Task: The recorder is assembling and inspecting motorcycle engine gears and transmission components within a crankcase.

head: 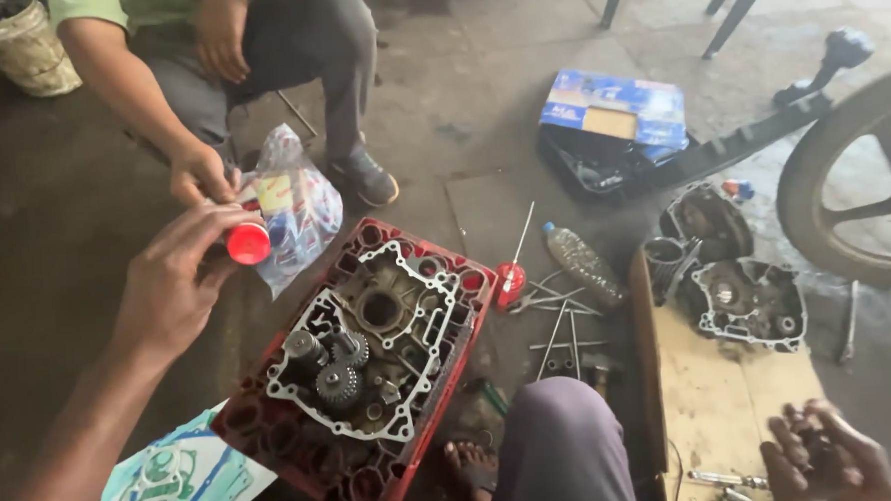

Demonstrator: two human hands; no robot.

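My left hand (177, 282) reaches forward and grips a small tube with a red cap (248, 243). Another person's hand (200, 175) touches the same tube from the far side and holds a clear plastic bag (293, 202) of small parts. Below it an engine crankcase half (369, 334) with gears lies on a red plastic crate (370, 479). My right hand (825, 454), greasy and with its fingers apart, hovers low at the right over a wooden board (717, 399), holding nothing.
A second engine case (753, 302) lies by the motorcycle wheel (853, 178). A plastic bottle (583, 262), a red spray can (510, 283), metal rods (559, 331), a blue box (620, 108) and a gasket sheet (180, 482) lie on the floor. The seated person's shoe (367, 176) is near.
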